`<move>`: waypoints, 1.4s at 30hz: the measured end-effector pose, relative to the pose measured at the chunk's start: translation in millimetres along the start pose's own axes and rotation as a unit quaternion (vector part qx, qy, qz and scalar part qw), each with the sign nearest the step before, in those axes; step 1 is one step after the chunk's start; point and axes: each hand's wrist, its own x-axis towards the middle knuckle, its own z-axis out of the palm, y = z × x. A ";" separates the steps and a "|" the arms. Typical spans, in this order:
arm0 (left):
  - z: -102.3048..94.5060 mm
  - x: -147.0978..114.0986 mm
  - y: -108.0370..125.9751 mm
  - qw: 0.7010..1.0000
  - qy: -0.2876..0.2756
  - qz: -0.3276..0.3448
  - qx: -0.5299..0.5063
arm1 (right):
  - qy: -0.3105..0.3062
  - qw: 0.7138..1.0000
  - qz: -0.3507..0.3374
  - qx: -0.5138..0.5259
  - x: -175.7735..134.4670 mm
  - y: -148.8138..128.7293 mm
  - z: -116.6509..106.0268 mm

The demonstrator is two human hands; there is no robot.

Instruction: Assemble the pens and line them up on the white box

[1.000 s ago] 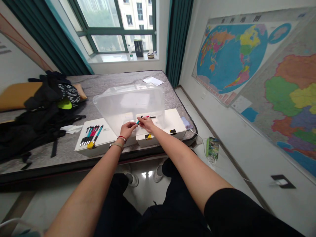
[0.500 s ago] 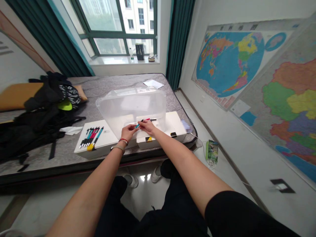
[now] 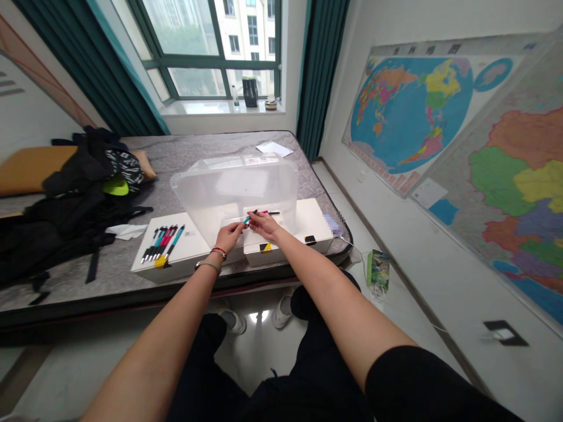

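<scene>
A teal pen (image 3: 247,220) with a dark end is tilted between my two hands, above the white boxes. My right hand (image 3: 264,227) is closed on it, thumb and fingers pinching its upper part. At the pen's lower end, the fingers of my left hand (image 3: 229,237) are pinched together; their exact grip is small and partly hidden. Just beyond my right fingers lies a pink and black pen (image 3: 273,213). Several black, red and teal pens (image 3: 163,242) lie side by side on the left white box (image 3: 189,252).
A clear plastic bin (image 3: 237,181) stands on its side behind my hands. Under my right hand is another white box (image 3: 308,218). Black bags (image 3: 65,228) and a tissue (image 3: 127,231) are on the mattress (image 3: 211,142) at left. A white paper (image 3: 274,149) lies farther back.
The teal pen has tilted more upright and its top has shifted slightly right. My left hand has lowered slightly along the pen's lower end.
</scene>
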 end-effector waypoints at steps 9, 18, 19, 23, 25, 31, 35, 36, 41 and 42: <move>6.3 1.8 -4.4 0.981 0.142 -0.033 -0.125 | 0.067 0.997 -0.021 -0.024 -0.3 1.9 5.1; -0.9 6.7 -11.7 0.975 0.119 -0.001 -0.189 | 0.080 0.992 -0.008 -0.102 -1.8 0.1 12.9; -1.5 6.7 -11.3 0.976 0.112 0.006 -0.185 | 0.069 0.988 0.004 -0.137 -1.3 -2.4 15.5; 1.7 -2.1 -6.0 0.978 0.169 0.030 -0.116 | 0.061 0.958 0.011 -0.279 6.5 -28.3 31.4; 6.8 -12.4 -0.1 0.962 0.264 0.052 -0.046 | 0.092 0.933 -0.021 -0.348 13.1 -48.7 40.9; 21.9 -56.2 26.3 0.958 0.258 0.129 0.015 | -0.033 0.702 -0.085 -0.706 28.3 -88.2 66.2; 26.8 -95.0 36.0 0.974 0.202 0.093 -0.039 | -0.148 0.535 -0.091 -0.827 33.4 -68.8 82.2; 28.4 -105.7 36.7 0.978 0.186 0.064 -0.071 | -0.175 0.506 -0.085 -0.840 35.1 -60.4 85.7; 34.7 -152.1 38.6 0.972 0.125 -0.016 -0.196 | -0.240 0.422 -0.088 -0.870 49.1 -26.8 94.9; 35.0 -158.5 39.4 0.976 0.103 -0.015 -0.193 | -0.236 0.413 -0.087 -0.875 52.2 -24.0 94.7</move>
